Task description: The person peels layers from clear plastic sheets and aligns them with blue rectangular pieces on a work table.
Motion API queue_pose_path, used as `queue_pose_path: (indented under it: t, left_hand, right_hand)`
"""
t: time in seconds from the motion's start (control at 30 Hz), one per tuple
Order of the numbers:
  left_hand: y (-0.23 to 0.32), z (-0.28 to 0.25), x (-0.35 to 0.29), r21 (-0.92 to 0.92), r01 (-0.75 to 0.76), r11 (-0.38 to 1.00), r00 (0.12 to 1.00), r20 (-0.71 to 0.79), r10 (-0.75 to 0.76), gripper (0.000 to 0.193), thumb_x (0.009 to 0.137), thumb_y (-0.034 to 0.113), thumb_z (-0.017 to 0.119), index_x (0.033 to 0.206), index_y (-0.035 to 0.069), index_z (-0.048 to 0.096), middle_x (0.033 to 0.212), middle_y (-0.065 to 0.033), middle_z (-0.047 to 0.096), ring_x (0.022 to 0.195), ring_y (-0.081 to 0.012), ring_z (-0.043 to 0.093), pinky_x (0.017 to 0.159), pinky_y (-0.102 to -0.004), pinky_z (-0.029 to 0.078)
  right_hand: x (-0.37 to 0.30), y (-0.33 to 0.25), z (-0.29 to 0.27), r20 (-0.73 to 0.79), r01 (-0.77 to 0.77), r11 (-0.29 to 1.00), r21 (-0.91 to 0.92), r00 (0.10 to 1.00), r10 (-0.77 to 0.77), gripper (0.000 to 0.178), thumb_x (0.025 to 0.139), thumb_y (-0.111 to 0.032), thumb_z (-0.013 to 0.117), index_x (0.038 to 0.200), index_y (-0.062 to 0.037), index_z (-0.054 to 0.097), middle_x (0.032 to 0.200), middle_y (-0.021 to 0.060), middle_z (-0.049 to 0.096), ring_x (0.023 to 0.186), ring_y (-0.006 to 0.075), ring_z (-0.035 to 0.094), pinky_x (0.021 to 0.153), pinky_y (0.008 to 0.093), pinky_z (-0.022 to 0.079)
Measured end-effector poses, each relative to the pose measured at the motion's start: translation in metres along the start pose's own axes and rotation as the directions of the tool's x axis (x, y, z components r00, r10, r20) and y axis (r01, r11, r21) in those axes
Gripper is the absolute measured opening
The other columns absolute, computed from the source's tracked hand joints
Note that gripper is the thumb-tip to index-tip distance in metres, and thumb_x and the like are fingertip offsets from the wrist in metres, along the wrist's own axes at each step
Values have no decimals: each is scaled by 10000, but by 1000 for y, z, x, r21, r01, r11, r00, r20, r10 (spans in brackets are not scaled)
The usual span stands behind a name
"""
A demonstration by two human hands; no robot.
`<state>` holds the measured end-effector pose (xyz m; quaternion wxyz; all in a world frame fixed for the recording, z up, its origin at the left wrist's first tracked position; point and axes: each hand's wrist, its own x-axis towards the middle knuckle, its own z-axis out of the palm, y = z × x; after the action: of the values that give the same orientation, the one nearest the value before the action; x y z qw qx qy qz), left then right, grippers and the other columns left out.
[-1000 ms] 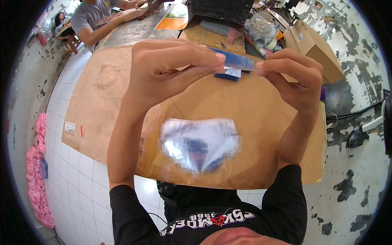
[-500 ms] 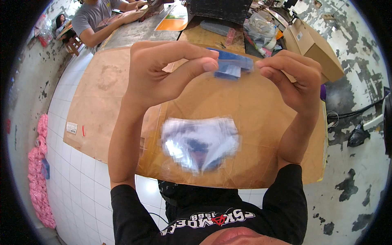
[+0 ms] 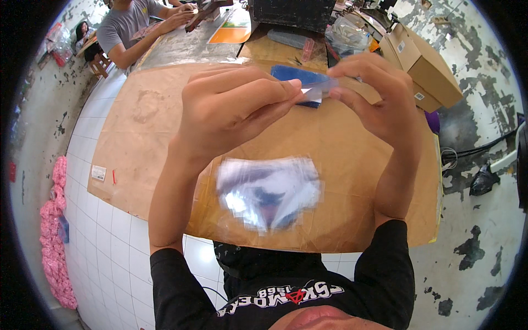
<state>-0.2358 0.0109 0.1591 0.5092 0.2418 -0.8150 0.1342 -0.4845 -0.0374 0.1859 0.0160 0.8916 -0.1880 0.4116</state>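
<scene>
Between my hands, held up over the far part of the table, is a small clear plastic film (image 3: pixel 320 89), thin and blurred. My left hand (image 3: pixel 236 107) pinches its left end with thumb and fingertips. The thumb and forefinger of my right hand (image 3: pixel 379 96) close on its right end, smeared a little by motion. Behind the film lies a flat blue piece (image 3: pixel 289 73) with a white patch, partly covered by my hands. Nearer me, a fanned heap of shiny clear plastic pieces (image 3: pixel 269 192) rests on the table.
Brown paper (image 3: pixel 132 126) covers the table. A cardboard box (image 3: pixel 421 63) and plastic bags (image 3: pixel 349 38) stand at the far right, near a black box (image 3: pixel 291 16). An orange sheet (image 3: pixel 230 32) lies farther back. Another person (image 3: pixel 124 36) works at the far left.
My hands have come closer together, the right one moving left. The film between them has tilted and narrowed in view, while the heap stays put.
</scene>
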Motion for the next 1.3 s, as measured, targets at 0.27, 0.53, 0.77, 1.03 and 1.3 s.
queue_pose_path:
  t: [0.27, 0.53, 0.77, 1.03, 1.3]
  left_hand:
    - [22, 0, 2, -233, 313, 921, 950, 66, -306, 67, 771, -12, 790, 814, 4, 741, 702, -67, 709, 626, -91, 672, 572, -207, 502]
    - [27, -3, 3, -258, 369, 893, 929, 120, -349, 72, 770, -17, 778, 837, 3, 759, 692, -62, 709, 627, -78, 663, 577, -210, 504]
    - [25, -8, 5, -302, 417, 857, 908, 99, -407, 47, 782, 0, 782, 799, -14, 740, 705, -42, 710, 635, -65, 639, 617, -210, 513]
    - [7, -32, -37, -360, 607, 708, 781, 106, -615, 109, 886, 37, 721, 972, -23, 693, 841, -49, 701, 746, -94, 659, 674, -229, 539]
    - [8, -75, -109, -290, 908, 304, 366, 191, -911, 186, 950, 138, 667, 901, -41, 684, 765, -74, 687, 670, -120, 669, 627, -248, 561]
  right_hand:
    - [4, -32, 15, -172, 334, 939, -80, 924, -343, 276, 621, -77, 833, 887, -109, 766, 944, 104, 688, 889, 287, 666, 743, 378, 586]
    - [6, -31, 21, -188, 393, 908, -144, 890, -415, 278, 595, -107, 800, 870, -137, 769, 892, 56, 687, 799, 241, 652, 660, 328, 555]
    - [8, -36, 21, -178, 98, 995, -32, 979, -102, 265, 726, -26, 797, 983, -63, 743, 890, 91, 691, 837, 218, 663, 733, 277, 549]
    - [-5, 11, 29, 227, -357, 843, 403, 931, 286, 125, 887, -65, 727, 990, -1, 700, 802, -6, 682, 673, 56, 592, 605, 219, 480]
    - [21, 0, 138, 568, -635, 595, 493, 753, 333, 232, 911, -212, 718, 924, 18, 693, 719, -7, 626, 636, 45, 565, 550, 206, 442]
